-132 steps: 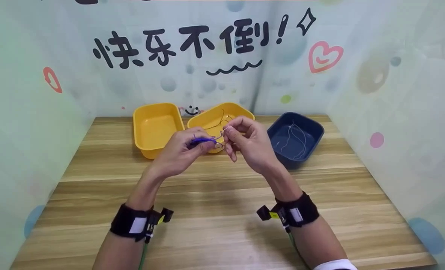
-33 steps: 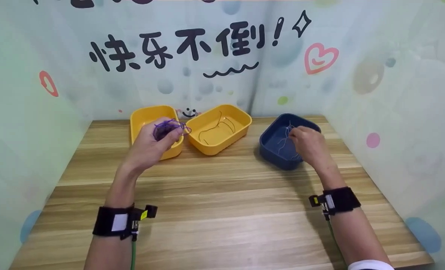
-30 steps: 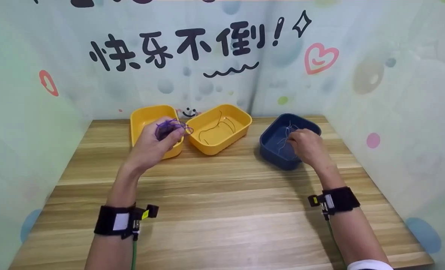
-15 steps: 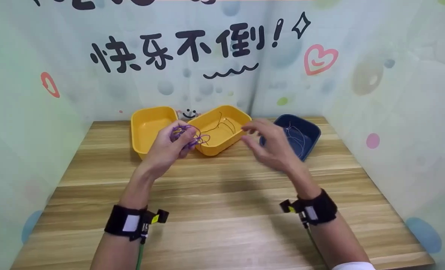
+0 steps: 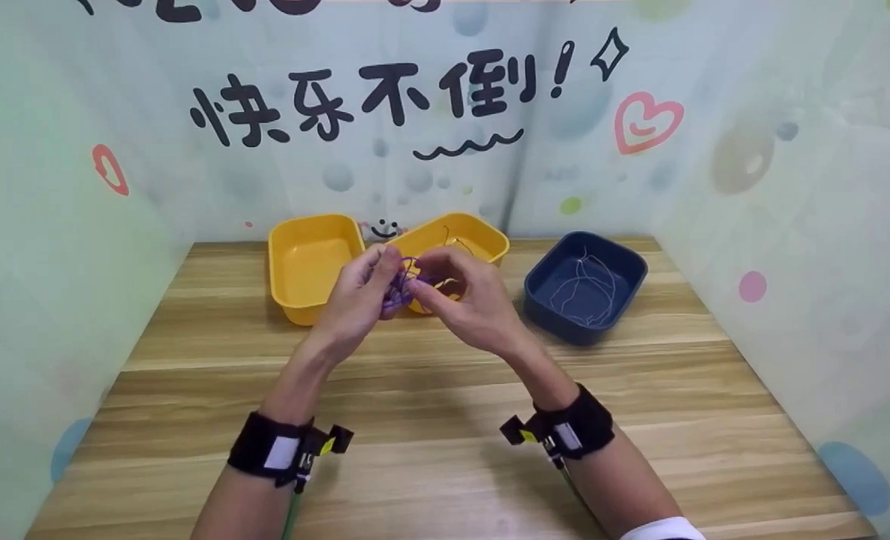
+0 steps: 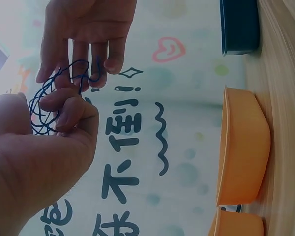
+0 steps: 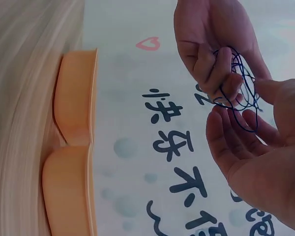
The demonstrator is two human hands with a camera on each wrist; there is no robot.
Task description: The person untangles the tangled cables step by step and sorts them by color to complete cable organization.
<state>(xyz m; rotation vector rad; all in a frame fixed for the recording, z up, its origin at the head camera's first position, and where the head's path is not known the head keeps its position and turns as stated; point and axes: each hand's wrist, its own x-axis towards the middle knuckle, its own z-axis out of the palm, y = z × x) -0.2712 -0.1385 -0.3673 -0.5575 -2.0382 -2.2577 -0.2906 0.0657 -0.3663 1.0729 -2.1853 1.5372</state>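
A tangle of thin string (image 5: 396, 294), purple in the head view and dark blue in the wrist views, is gripped in my left hand (image 5: 355, 289). In the left wrist view the curled left fingers hold the string (image 6: 39, 101), and loose loops stick out past them. My right hand (image 5: 475, 300) is beside the tangle, its fingers and thumb spread around the loops. Seen from the right wrist, the right thumb stays apart from the other fingers (image 7: 216, 128), which lie close to a hanging loop. Whether they touch it I cannot tell.
At the back left of the wooden table (image 5: 415, 450) stands a yellow bin (image 5: 287, 300). A second yellow bin (image 5: 482, 229), partly behind the hands, has dark strands in it. A dark blue bin (image 5: 565, 326) with white strands (image 5: 584, 277) stands at the right.
My right hand has come out of the dark blue bin and moved left to the tangle. My left hand has moved right with the string, away from the left yellow bin.
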